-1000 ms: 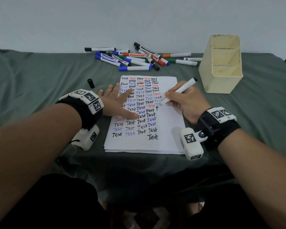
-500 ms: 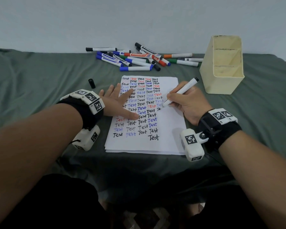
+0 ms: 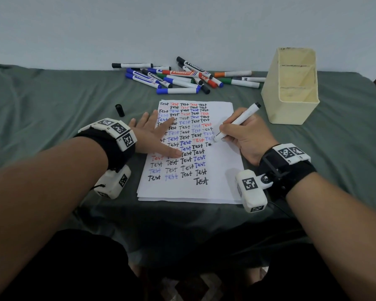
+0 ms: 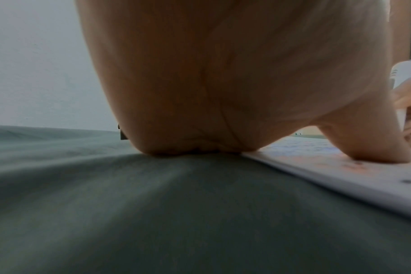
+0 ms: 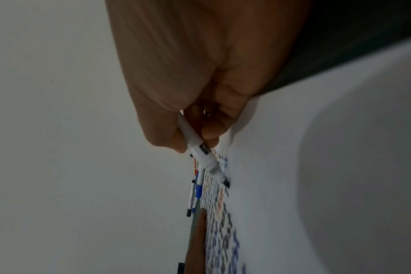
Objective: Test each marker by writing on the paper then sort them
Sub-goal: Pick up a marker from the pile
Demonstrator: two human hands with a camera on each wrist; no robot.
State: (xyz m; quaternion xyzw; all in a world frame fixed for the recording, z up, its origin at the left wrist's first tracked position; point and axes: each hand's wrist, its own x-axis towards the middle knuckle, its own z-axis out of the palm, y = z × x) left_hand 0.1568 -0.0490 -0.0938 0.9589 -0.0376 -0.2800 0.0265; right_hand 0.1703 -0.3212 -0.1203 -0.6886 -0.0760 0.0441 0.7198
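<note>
The right hand (image 3: pixel 245 135) pinches one marker (image 3: pixel 237 122), tip down-left on the paper (image 3: pixel 224 170), tail up-right; the left hand (image 3: pixel 152 135) lies spread flat.

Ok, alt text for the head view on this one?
The right hand writes with a black marker on paper covered in "Test" words, while the left hand presses it flat. Loose markers and a cream holder lie beyond.
</note>
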